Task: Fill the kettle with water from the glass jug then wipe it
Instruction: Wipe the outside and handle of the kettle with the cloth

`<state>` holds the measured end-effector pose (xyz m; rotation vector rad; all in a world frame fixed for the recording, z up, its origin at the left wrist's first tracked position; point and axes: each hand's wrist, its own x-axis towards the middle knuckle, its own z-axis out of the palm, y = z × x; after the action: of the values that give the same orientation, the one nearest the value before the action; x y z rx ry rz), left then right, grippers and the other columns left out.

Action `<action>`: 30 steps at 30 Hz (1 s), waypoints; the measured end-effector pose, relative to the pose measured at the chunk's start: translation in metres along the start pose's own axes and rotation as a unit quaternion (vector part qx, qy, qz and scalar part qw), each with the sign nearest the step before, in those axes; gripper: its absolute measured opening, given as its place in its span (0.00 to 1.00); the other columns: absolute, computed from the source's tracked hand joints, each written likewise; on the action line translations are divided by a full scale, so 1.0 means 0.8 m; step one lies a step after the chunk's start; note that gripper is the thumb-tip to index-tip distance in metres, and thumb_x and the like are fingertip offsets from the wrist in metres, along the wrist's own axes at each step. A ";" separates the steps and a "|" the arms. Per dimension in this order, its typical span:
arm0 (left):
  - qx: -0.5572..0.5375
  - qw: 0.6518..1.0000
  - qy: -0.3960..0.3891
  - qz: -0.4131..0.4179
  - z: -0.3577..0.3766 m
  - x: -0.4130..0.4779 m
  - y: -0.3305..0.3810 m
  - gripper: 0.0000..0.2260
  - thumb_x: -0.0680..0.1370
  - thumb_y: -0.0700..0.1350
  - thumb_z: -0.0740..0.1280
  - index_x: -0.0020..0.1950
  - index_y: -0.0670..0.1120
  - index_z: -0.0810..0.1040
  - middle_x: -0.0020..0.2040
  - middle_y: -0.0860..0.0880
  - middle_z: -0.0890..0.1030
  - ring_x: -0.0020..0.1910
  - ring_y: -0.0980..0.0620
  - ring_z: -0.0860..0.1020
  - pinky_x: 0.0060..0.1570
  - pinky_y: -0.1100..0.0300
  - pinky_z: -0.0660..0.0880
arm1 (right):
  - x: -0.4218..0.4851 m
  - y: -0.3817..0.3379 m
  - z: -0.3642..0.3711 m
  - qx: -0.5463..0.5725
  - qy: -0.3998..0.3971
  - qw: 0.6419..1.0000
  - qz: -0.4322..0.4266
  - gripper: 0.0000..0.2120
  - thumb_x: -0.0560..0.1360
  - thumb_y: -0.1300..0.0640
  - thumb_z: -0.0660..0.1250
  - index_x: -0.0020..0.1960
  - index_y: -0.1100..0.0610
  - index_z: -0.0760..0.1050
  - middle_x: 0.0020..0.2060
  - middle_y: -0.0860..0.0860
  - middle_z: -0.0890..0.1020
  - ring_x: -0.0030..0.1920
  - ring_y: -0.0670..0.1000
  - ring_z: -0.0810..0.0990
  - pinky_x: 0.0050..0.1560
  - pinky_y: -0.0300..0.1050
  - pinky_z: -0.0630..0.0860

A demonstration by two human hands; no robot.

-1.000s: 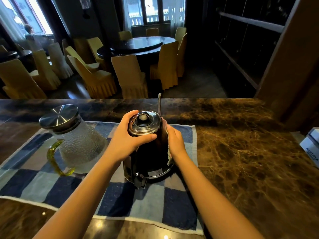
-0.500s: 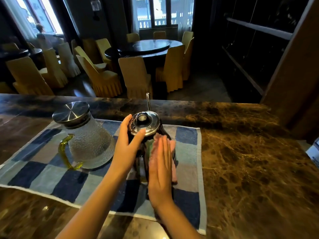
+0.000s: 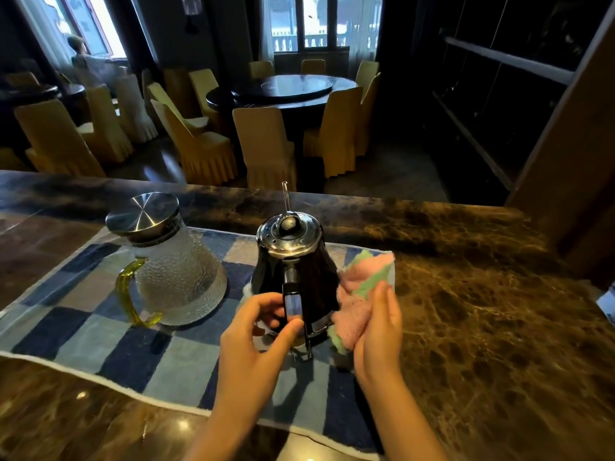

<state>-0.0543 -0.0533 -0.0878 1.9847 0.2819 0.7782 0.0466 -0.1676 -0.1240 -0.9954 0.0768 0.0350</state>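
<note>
Pink cloth [image 3: 365,278] partly hidden under right hand [image 3: 379,331], against kettle [image 3: 316,281]

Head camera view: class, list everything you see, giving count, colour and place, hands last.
kettle: one, black with silver lid, on the towel, centre
jug: one, clear glass, silver lid, yellow handle, on the towel, left of the kettle
towel: one, blue checked, on the counter
cloth: one, pink and green, against the kettle's right side
counter: one, brown marble, foreground
chairs: several, yellow covers, around dark round tables behind
left hand: one, fingers round the kettle's handle
right hand: one, pressing the cloth to the kettle
</note>
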 end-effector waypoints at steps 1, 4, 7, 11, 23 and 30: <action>-0.007 1.000 -0.002 -0.004 0.000 0.001 -0.001 0.10 0.68 0.53 0.69 0.48 0.57 0.76 0.41 0.59 0.79 0.42 0.60 0.78 0.40 0.75 0.71 | -0.007 -0.016 0.005 0.025 -0.055 0.998 -0.025 0.16 0.73 0.41 0.61 0.53 0.47 0.80 0.50 0.51 0.85 0.52 0.50 0.83 0.52 0.44 0.79; -0.029 0.999 -0.018 -0.016 0.003 0.001 -0.008 0.09 0.71 0.45 0.72 0.49 0.55 0.78 0.41 0.55 0.81 0.40 0.59 0.79 0.39 0.73 0.73 | -0.040 -0.044 0.036 -0.100 -0.252 0.956 -0.113 0.15 0.75 0.36 0.58 0.51 0.40 0.80 0.48 0.41 0.84 0.49 0.39 0.81 0.46 0.32 0.77; -0.045 0.997 -0.010 -0.055 0.003 0.000 -0.013 0.13 0.73 0.33 0.67 0.38 0.51 0.77 0.33 0.50 0.80 0.32 0.60 0.76 0.31 0.71 0.71 | -0.060 -0.025 0.058 -0.258 -0.361 0.863 -0.244 0.17 0.80 0.46 0.53 0.68 0.37 0.67 0.72 0.43 0.65 0.72 0.46 0.65 0.70 0.46 0.66; -0.255 0.948 -0.013 -0.188 -0.008 0.008 -0.009 0.13 0.77 0.51 0.60 0.41 0.47 0.82 0.34 0.50 0.83 0.33 0.57 0.80 0.31 0.67 0.75 | -0.068 0.015 0.040 -0.322 -0.314 0.836 -0.313 0.25 0.80 0.58 0.55 0.73 0.40 0.58 0.77 0.47 0.54 0.77 0.47 0.52 0.73 0.37 0.55; -0.032 0.997 -0.075 -0.008 -0.040 0.036 0.007 0.11 0.70 0.55 0.68 0.47 0.52 0.81 0.37 0.50 0.83 0.35 0.53 0.83 0.35 0.58 0.80 | -0.051 -0.004 0.067 -0.203 -0.315 0.927 -0.011 0.20 0.77 0.43 0.55 0.56 0.56 0.74 0.49 0.57 0.83 0.47 0.48 0.84 0.44 0.42 0.81; -0.034 0.993 -0.089 -0.069 -0.028 0.041 -0.002 0.10 0.69 0.58 0.68 0.40 0.53 0.80 0.34 0.51 0.81 0.31 0.56 0.78 0.33 0.61 0.73 | -0.080 0.045 0.017 -0.391 -0.319 0.856 -0.114 0.15 0.76 0.44 0.54 0.60 0.44 0.67 0.51 0.50 0.80 0.53 0.49 0.78 0.53 0.55 0.77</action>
<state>-0.0429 -0.0207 -0.0681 1.9338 0.2803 0.5130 -0.0185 -0.1358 -0.1416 -1.7553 -0.7233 0.1877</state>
